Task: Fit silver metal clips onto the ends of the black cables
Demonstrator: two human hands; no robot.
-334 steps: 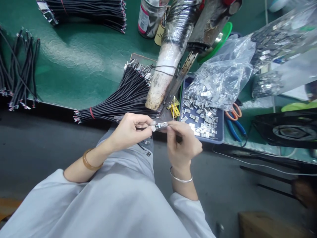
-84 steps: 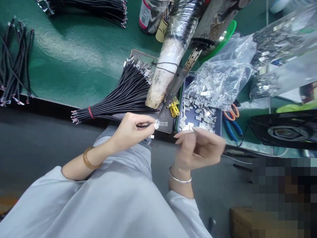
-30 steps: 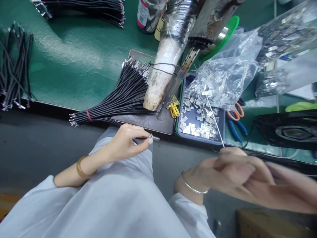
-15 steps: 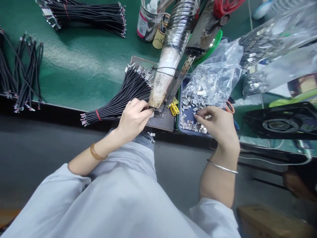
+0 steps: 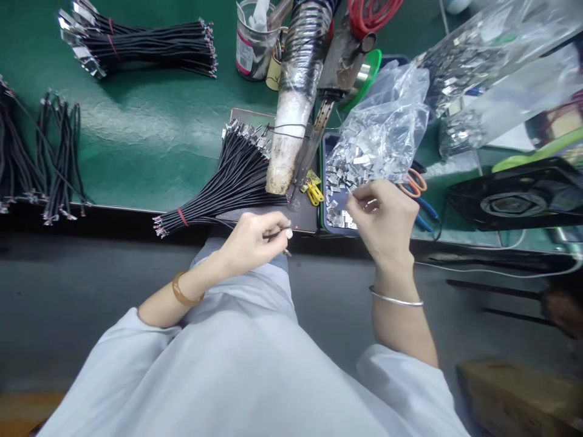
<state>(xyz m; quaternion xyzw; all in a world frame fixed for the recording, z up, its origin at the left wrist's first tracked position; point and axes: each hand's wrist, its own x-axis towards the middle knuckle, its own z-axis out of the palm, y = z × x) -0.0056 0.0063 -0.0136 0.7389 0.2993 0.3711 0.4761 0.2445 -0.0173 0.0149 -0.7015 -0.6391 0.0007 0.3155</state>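
My left hand (image 5: 255, 240) is closed in a pinch on the end of a thin black wire (image 5: 279, 232), held just in front of the bench edge. Beside it lies a bundle of black wires (image 5: 228, 182) tied with a red band, fanned out on a brown plate. My right hand (image 5: 382, 218) reaches over the blue tray (image 5: 324, 182) of small metal terminals (image 5: 336, 215); its fingers are curled and pinch a small metal terminal (image 5: 370, 204) at the tips.
A tape-wrapped tool (image 5: 291, 121) stands on the green bench (image 5: 136, 127). Clear bags of metal terminals (image 5: 387, 127) lie right of it. More wire bundles (image 5: 146, 42) lie at the back left, loose wires (image 5: 40, 158) at the left edge. Orange-handled scissors (image 5: 414, 182), a jar (image 5: 250, 36).
My left hand has drawn back from the wire bundle toward my body with a wire end pinched. My right hand has stayed over the tray of terminals and shifted slightly left.
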